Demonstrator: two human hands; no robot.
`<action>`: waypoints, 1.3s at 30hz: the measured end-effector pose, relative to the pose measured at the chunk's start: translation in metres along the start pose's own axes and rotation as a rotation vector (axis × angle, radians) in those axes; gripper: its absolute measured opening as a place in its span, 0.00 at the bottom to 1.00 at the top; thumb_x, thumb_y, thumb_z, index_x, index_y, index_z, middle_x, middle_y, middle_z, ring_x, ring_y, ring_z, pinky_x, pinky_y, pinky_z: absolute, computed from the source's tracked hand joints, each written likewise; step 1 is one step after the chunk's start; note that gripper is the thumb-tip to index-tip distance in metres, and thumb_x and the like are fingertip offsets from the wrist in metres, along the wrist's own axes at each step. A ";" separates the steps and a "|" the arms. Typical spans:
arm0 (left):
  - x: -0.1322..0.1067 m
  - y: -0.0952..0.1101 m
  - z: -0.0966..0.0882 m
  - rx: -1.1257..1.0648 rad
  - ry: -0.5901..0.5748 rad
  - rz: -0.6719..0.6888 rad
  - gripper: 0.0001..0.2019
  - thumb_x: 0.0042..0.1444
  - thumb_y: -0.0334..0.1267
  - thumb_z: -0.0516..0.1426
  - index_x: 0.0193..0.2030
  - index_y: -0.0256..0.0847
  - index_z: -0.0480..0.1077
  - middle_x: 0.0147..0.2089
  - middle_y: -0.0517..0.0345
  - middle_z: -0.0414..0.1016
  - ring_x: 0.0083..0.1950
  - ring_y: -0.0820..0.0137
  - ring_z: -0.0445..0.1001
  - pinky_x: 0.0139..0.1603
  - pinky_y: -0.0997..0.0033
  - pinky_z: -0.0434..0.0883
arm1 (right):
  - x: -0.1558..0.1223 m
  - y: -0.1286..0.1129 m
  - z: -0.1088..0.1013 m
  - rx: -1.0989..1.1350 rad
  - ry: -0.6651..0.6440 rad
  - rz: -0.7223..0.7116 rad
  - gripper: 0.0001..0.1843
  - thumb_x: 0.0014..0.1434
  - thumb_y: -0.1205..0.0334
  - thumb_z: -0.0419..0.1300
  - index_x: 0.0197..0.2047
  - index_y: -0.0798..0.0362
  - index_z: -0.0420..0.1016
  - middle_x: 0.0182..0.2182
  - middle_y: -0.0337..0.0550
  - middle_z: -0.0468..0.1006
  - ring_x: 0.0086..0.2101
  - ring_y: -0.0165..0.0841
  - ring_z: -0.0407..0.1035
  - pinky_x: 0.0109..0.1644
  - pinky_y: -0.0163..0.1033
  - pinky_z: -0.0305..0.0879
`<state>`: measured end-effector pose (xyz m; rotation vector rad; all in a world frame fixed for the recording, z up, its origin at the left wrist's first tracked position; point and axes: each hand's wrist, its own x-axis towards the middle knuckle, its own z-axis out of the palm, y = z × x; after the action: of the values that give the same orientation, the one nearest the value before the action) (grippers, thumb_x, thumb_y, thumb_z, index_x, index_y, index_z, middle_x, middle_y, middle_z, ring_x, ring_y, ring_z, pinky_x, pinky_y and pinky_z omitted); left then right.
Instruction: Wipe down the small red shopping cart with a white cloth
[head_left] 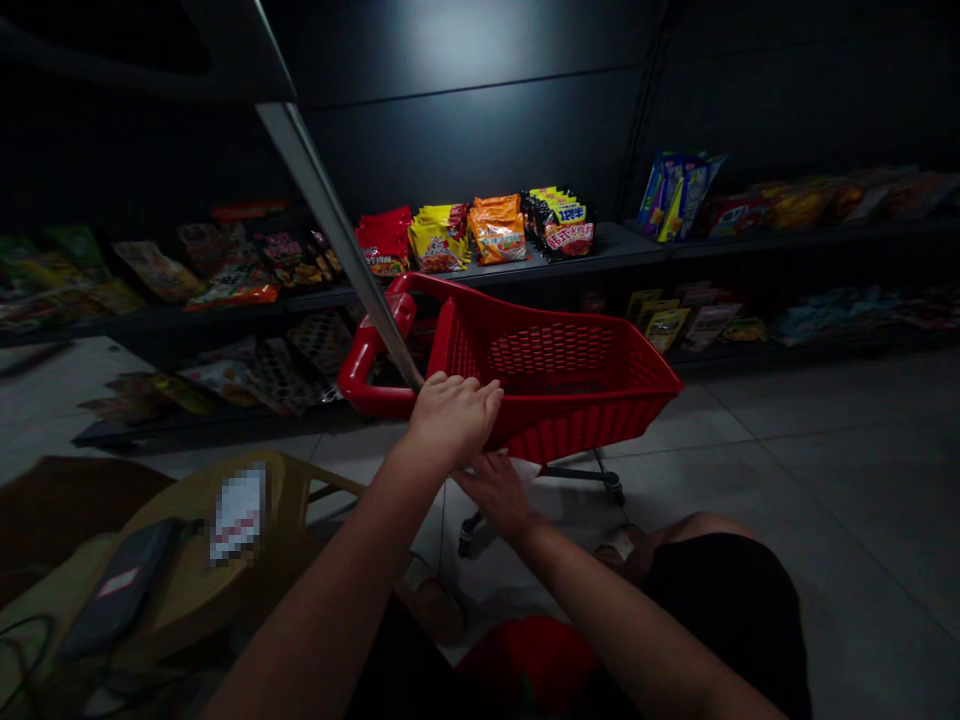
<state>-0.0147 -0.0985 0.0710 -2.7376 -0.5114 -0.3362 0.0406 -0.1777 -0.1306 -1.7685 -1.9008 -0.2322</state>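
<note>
While our left hand grasps the red cart by its near rim, our right hand sits just below, against some white cloth or paper; whether it grips that, we cannot tell. The cart stands on the tiled floor ahead of us, with a stool to our left and packets on the shelf beyond.
</note>
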 end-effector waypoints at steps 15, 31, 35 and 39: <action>-0.080 -0.020 0.046 -0.286 0.613 -0.252 0.25 0.65 0.35 0.51 0.69 0.44 0.56 0.70 0.42 0.57 0.74 0.55 0.50 0.71 0.43 0.52 | -0.018 0.014 0.026 -0.066 -0.126 -0.139 0.25 0.66 0.66 0.54 0.65 0.43 0.65 0.56 0.47 0.71 0.50 0.42 0.64 0.54 0.50 0.60; -0.042 -0.018 0.022 -0.142 0.401 -0.496 0.14 0.65 0.44 0.52 0.49 0.51 0.77 0.55 0.47 0.67 0.58 0.53 0.62 0.57 0.50 0.58 | -0.031 0.052 0.034 -0.088 -0.297 -0.274 0.17 0.68 0.69 0.52 0.56 0.46 0.72 0.49 0.43 0.76 0.48 0.36 0.68 0.57 0.46 0.63; -0.044 -0.020 0.031 -0.115 0.443 -0.519 0.13 0.64 0.43 0.53 0.47 0.51 0.78 0.54 0.48 0.66 0.57 0.54 0.61 0.58 0.52 0.57 | -0.080 0.090 0.038 -0.130 -0.383 0.045 0.18 0.64 0.71 0.54 0.52 0.48 0.77 0.52 0.46 0.76 0.51 0.39 0.69 0.59 0.48 0.61; -0.044 -0.025 0.037 -0.102 0.467 -0.537 0.12 0.63 0.43 0.54 0.45 0.51 0.79 0.53 0.49 0.65 0.58 0.54 0.60 0.59 0.52 0.56 | -0.100 0.105 0.008 -0.116 -0.117 0.302 0.20 0.62 0.73 0.52 0.50 0.51 0.80 0.50 0.52 0.76 0.48 0.41 0.70 0.54 0.48 0.64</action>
<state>-0.0580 -0.0764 0.0313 -2.4410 -1.1018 -1.1216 0.1409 -0.2484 -0.2095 -2.1606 -1.6957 -0.1330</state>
